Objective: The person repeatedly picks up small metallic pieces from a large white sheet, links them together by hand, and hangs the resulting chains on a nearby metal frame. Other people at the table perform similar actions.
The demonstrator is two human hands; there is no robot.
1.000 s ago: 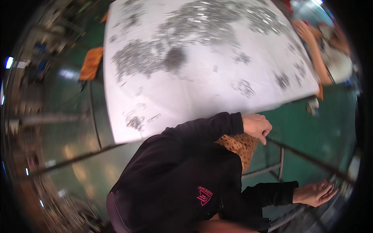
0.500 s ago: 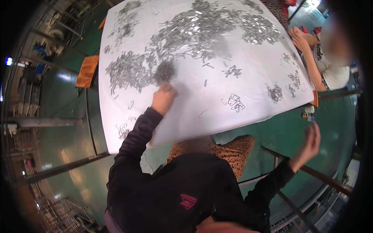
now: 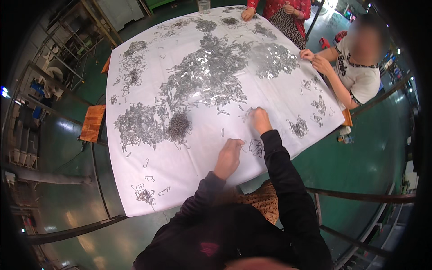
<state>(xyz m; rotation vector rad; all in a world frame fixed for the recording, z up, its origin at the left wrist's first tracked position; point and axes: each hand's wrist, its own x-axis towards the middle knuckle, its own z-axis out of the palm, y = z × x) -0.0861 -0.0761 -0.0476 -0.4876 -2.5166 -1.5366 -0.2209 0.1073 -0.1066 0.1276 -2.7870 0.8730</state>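
both our hands are over the white tabletop (image 3: 198, 153), near its front edge. our left hand (image 3: 228, 158) is low on the cloth, fingers bunched; a thin wire hook (image 3: 244, 146) sits right at the fingertips, can't tell if it's pinched or just touching. our right hand (image 3: 261, 120) is farther forward and to the right, fingers curled down, blurry; can't tell if they're clamped on anything. a few small pieces (image 3: 248, 115) lie right by its fingertips, too blurred to sort. the loose cluster of wire hooks (image 3: 256, 147) lies on the cloth just right of our left hand, nearer us than our right hand. another hook cluster (image 3: 298, 127) is off to the right, one more (image 3: 144, 194) at the near left corner.

big spread of flat grey metal strips (image 3: 209, 72) across the middle, second patch (image 3: 140, 126) at left, dark round heap (image 3: 178, 126) beside that patch. single strip (image 3: 222, 132) lies ahead of our left hand. glass (image 3: 204, 6) at the far edge. co-worker in white (image 3: 360, 81) at right, hands close together by the table edge; another in red (image 3: 272, 8) beyond.
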